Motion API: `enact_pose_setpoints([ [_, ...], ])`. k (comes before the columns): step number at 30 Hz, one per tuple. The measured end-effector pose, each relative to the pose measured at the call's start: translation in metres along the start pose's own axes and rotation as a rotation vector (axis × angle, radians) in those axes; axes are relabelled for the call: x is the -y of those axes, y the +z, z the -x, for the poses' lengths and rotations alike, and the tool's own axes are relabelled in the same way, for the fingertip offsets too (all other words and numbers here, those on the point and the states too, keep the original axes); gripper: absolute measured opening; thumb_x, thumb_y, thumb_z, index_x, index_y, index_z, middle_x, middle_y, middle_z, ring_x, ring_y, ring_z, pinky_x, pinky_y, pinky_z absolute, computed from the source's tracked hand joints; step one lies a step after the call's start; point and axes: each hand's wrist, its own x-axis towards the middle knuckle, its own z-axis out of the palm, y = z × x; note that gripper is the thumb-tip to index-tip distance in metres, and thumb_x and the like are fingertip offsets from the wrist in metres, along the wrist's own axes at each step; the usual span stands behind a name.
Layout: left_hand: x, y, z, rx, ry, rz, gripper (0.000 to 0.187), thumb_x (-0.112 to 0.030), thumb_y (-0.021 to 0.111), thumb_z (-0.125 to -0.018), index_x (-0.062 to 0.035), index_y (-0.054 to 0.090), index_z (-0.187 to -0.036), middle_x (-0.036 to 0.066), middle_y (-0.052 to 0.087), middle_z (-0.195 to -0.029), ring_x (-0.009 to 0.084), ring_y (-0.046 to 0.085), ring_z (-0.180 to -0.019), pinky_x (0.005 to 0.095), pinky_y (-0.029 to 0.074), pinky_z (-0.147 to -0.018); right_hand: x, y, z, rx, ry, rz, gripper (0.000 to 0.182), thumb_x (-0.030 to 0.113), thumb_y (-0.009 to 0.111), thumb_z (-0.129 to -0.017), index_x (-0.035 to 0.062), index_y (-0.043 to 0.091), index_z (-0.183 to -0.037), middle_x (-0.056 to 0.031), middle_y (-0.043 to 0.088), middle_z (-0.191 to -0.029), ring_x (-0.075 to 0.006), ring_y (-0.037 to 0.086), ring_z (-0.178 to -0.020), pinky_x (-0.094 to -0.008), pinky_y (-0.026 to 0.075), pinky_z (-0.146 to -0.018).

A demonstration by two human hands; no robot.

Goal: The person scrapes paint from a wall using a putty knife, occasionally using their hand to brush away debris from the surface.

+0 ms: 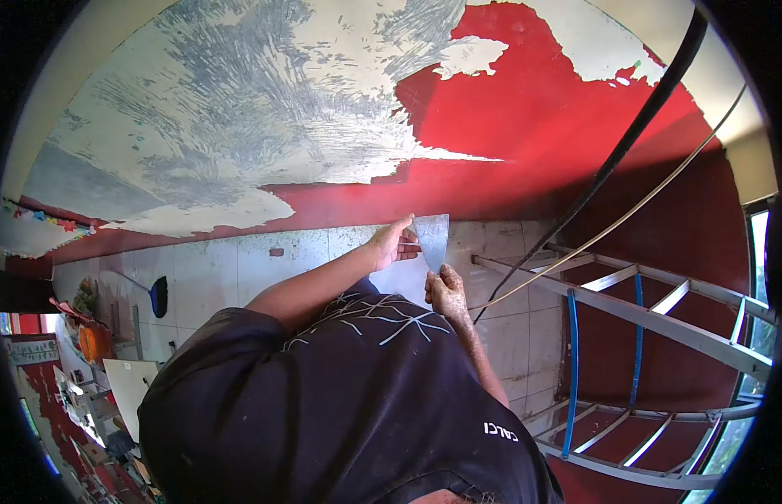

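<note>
My right hand [447,291] is closed around the handle of a putty knife [431,238], its wide metal blade pointing up and away from me. Beside the blade's left edge is my left hand [394,244], its fingers apart and slightly bent, with the fingertips right at the metal. Beyond the blade rises a wall [509,109] with red paint on its right part. Over much of its left, the red is gone and a scratched white and grey surface [265,101] shows, with ragged paint edges.
A metal stepladder [643,307] with blue braces stands on the right. A black cable [622,155] and a thinner pale cable [635,206] hang across that side. Debris speckles the tiled floor [206,273]. A broom [158,296] and assorted items lie left.
</note>
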Motion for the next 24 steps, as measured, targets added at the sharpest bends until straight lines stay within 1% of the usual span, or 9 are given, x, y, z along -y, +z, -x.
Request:
enact_pose_setpoints([
  [3,0.000,0.007,0.005,0.001,-0.019,0.010,0.048,-0.056,0.056,-0.082,-0.0085,0.054,-0.075,0.009,0.060,-0.081,0.0257,0.061,-0.080,0.0389,0.049,-0.076,0.002,-0.001,0.007,-0.040,0.007,0.075,0.010,0.013,0.053,-0.088,0.0055,0.050,-0.082,-0.0010,0.050,-0.064,-0.0088,0.046,-0.048,-0.0247,0.038,-0.045],
  [4,0.001,0.008,0.006,-0.001,-0.029,0.014,0.048,-0.056,0.057,-0.081,-0.0085,0.054,-0.075,0.009,0.059,-0.080,0.0257,0.061,-0.081,0.0390,0.049,-0.076,0.007,-0.003,0.011,-0.029,-0.042,0.137,0.014,0.014,0.053,-0.088,0.0057,0.048,-0.078,-0.0016,0.051,-0.061,-0.0088,0.047,-0.047,-0.0249,0.038,-0.044],
  [7,0.005,0.009,0.010,0.002,-0.063,0.011,0.048,-0.056,0.059,-0.080,-0.0084,0.054,-0.075,0.008,0.059,-0.080,0.0258,0.061,-0.082,0.0392,0.050,-0.075,0.004,-0.012,0.012,-0.049,-0.050,0.249,0.021,0.018,0.057,-0.086,0.0034,0.046,-0.075,-0.0033,0.052,-0.060,-0.0102,0.051,-0.048,-0.0272,0.043,-0.045],
  [12,0.006,0.010,0.010,0.037,-0.081,-0.046,0.048,-0.056,0.060,-0.079,-0.0093,0.054,-0.075,0.007,0.059,-0.081,0.0254,0.062,-0.084,0.0381,0.049,-0.076,0.004,-0.015,0.017,-0.049,-0.031,0.216,0.020,0.017,0.056,-0.086,0.0031,0.046,-0.076,-0.0034,0.052,-0.061,-0.0101,0.050,-0.048,-0.0271,0.043,-0.045],
  [20,0.023,0.023,0.016,0.183,-0.008,-0.248,0.048,-0.054,0.057,-0.084,-0.0088,0.054,-0.100,0.005,0.058,-0.090,0.0202,0.059,-0.092,0.0340,0.048,-0.078,-0.007,-0.007,0.016,-0.086,0.031,-0.026,0.015,0.017,0.051,-0.089,0.0048,0.048,-0.082,-0.0031,0.052,-0.063,-0.0108,0.049,-0.049,-0.0256,0.041,-0.044],
  [21,0.028,0.025,0.015,0.188,0.004,-0.284,0.048,-0.053,0.056,-0.085,-0.0089,0.054,-0.103,0.005,0.058,-0.092,0.0194,0.058,-0.093,0.0335,0.048,-0.078,-0.006,-0.005,0.016,-0.064,0.052,-0.103,0.016,0.020,0.049,-0.090,0.0057,0.049,-0.083,-0.0031,0.051,-0.063,-0.0113,0.048,-0.049,-0.0257,0.041,-0.045],
  [22,0.032,0.025,0.011,0.188,0.014,-0.295,0.042,-0.047,0.052,-0.090,-0.0082,0.054,-0.108,0.008,0.061,-0.098,0.0179,0.059,-0.089,0.0329,0.048,-0.075,0.006,0.000,0.019,-0.043,0.071,-0.180,0.017,0.022,0.047,-0.091,0.0066,0.049,-0.085,-0.0030,0.051,-0.064,-0.0117,0.048,-0.049,-0.0258,0.041,-0.045],
  [23,0.035,0.025,0.006,0.197,0.092,-0.300,0.043,-0.046,0.050,-0.091,-0.0072,0.053,-0.109,0.009,0.062,-0.099,0.0178,0.060,-0.088,0.0326,0.048,-0.075,0.015,0.004,0.020,-0.022,0.093,-0.258,0.019,0.025,0.045,-0.093,0.0075,0.050,-0.086,-0.0030,0.051,-0.064,-0.0121,0.048,-0.050,-0.0259,0.041,-0.046],
  [24,0.037,0.026,0.000,0.206,0.169,-0.305,0.043,-0.045,0.049,-0.092,-0.0062,0.053,-0.110,0.010,0.062,-0.101,0.0177,0.060,-0.087,0.0322,0.048,-0.074,0.020,0.004,0.016,0.041,0.035,-0.135,0.026,0.029,0.036,-0.095,0.0070,0.050,-0.093,-0.0056,0.052,-0.067,-0.0151,0.051,-0.052,-0.0271,0.042,-0.050],
])
